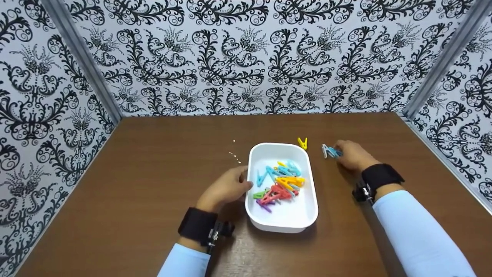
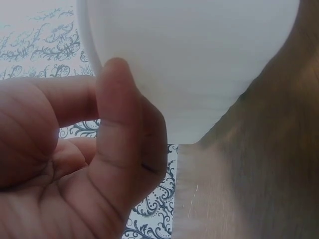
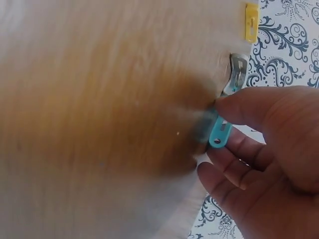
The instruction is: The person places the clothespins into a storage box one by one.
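A white plastic tub (image 1: 282, 220) stands on the table, holding several clothespins (image 1: 280, 192) in red, orange, blue, green and purple. At its left side my left hand (image 1: 226, 186) grips the wall, thumb at the rim; the left wrist view shows the fingers against the tub's white side (image 2: 199, 64). To the tub's right, my right hand (image 1: 353, 156) pinches a light blue clothespin (image 3: 220, 134) between thumb and fingers, low over the tabletop. Just beyond its tip is a greyish-white clothespin (image 1: 324, 151), overlapping it in the head view.
A yellow clothespin (image 1: 303, 143) lies on the brown table (image 1: 161, 169) by the tub's far right corner. Small pale specks (image 1: 234, 156) dot the wood left of the tub. Patterned walls (image 1: 246, 57) enclose the table at the back and both sides.
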Demonstrator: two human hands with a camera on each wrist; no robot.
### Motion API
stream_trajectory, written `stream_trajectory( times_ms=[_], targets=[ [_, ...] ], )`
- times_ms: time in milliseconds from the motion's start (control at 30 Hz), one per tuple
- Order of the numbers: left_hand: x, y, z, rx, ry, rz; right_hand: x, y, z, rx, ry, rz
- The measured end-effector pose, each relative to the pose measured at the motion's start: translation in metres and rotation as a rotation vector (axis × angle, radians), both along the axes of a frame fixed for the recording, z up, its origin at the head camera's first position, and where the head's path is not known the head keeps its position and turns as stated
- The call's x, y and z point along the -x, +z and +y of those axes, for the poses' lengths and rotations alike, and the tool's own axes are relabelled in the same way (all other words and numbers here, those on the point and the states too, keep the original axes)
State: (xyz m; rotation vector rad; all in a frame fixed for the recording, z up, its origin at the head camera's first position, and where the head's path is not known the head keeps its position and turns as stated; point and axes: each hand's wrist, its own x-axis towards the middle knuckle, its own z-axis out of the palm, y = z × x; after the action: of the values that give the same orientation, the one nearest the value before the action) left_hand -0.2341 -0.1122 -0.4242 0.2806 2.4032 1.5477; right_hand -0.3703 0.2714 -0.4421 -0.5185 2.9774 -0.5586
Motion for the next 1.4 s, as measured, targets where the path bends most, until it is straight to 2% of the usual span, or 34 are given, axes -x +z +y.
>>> stream_trajectory(
  times_ms=[167, 333, 567, 900, 1167, 1300, 1400],
  targets=[
    [0.000, -0.002, 0.000, -0.037, 0.009, -0.022, -0.003, 0.000, 0.003, -0.002, -0.008, -0.015],
    [0.000, -0.003, 0.000, -0.043, 0.025, -0.040, -0.006, 0.001, 0.005, 0.003, -0.027, -0.041],
    [0.000, -0.001, 0.000, -0.028, 0.032, -0.044, -0.007, 0.002, 0.009, -0.011, -0.010, -0.031],
    [-0.001, -0.002, 0.002, -0.026, 0.029, -0.050, -0.017, 0.013, 0.013, 0.051, -0.031, -0.116],
    [0.000, -0.003, 0.003, -0.030, 0.031, -0.062, -0.032, 0.032, 0.002, 0.067, -0.001, 0.012],
    [0.000, -0.002, 0.003, -0.040, 0.045, -0.075, -0.046, 0.051, -0.011, 0.115, 0.015, 0.061],
    [-0.001, -0.001, 0.002, -0.024, 0.046, -0.059, -0.061, 0.066, -0.026, 0.168, 0.017, 0.084]
  ],
)
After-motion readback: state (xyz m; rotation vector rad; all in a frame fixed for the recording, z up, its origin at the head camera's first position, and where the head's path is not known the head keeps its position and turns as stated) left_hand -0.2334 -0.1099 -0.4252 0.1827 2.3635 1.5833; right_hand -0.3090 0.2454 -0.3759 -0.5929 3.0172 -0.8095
